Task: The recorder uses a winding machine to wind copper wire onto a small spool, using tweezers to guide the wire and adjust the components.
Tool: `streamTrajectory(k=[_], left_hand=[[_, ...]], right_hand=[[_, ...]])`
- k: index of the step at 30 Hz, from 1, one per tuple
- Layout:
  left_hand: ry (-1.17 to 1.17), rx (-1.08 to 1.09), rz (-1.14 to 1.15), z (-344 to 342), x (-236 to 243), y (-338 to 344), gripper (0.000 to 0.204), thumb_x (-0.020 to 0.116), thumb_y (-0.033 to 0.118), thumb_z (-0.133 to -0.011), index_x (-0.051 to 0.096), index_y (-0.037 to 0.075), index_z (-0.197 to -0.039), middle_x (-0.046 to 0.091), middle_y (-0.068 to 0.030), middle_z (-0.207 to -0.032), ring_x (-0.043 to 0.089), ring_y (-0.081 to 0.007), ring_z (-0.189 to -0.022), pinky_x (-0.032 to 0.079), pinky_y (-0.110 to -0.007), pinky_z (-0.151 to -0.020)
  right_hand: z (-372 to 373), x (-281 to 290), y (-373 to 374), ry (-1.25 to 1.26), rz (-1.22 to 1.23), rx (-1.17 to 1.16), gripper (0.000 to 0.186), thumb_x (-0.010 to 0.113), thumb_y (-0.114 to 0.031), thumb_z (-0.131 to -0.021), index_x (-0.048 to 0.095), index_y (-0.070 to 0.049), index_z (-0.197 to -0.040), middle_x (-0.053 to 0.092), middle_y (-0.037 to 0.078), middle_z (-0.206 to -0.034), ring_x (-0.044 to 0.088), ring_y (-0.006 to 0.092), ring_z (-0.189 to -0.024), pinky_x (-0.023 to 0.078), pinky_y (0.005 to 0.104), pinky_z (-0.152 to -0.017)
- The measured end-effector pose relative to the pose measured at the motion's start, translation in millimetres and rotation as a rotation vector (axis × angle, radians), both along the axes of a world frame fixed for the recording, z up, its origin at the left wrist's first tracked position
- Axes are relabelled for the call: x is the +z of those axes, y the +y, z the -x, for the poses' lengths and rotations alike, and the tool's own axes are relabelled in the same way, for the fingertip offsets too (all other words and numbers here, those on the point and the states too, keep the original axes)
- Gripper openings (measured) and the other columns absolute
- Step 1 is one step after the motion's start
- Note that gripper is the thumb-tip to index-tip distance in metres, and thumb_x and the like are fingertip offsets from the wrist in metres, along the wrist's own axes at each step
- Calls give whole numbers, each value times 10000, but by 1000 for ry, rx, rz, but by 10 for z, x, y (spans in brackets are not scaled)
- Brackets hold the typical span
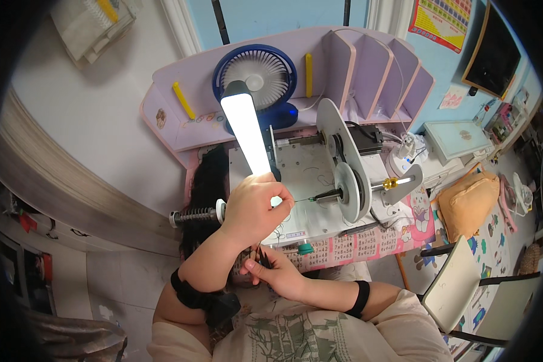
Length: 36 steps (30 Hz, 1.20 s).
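Note:
Thumb and fingertips of my left hand (259, 208) pinch a thin dark strand (301, 200), which runs right to the pointed black spindle tip (326, 195) of a white machine. Lower and nearer my body, my right hand (277, 274) is closed round a slim black tool (263, 258); its exact kind is hard to make out. The spindle sits at a round white pulley (346, 192) beside an upright metal plate (332, 120). A spring-loaded rod (194, 216) sticks out left of my left wrist. A long dark hair-like bundle (206, 181) hangs at the machine's left.
Just above my left hand a bright bar lamp (246, 133) leans over the machine base (301, 166). Behind stand a blue fan (254, 75) and a lilac shelf (368, 75). To the right are a yellow-handled screwdriver (395, 182), a power socket (404, 160) and a chair (452, 283).

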<state>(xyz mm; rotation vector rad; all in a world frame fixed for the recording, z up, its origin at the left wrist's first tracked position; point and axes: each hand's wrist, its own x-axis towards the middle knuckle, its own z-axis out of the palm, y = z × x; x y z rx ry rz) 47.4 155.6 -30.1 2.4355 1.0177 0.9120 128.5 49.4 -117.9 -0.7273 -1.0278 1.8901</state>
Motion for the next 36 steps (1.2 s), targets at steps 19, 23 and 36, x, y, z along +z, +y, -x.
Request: streamTrajectory(k=[19,23,36], left_hand=[[29,12,18,7,27,-23,70,678,163,-713,659,96,-705,508,-61,-669,533,-261,-696,408,-375,-620],[122,34,-276,1,70,-110,61,651,144,-677,615,104,-648,510,-38,-722,514,-243,-724,402,-377,-631],[243,251,-588,-1,209,-455,227,681,141,-613,674,136,-841,474,-8,-754,478,-217,-700,371,-330,-592]], right_hand=[[-31,36,-72,-77,-31,66,451,552,-182,-950,417,-39,-1356,580,8,-919,503,61,-738,447,214,-673],[-208,-201,-195,-437,-446,-248,449,615,-124,-888,462,-30,-1299,551,76,-1019,521,120,-816,453,233,-727],[-538,62,216,-279,-69,-869,380,569,-103,-916,440,37,-1245,590,67,-890,514,71,-725,418,211,-632]])
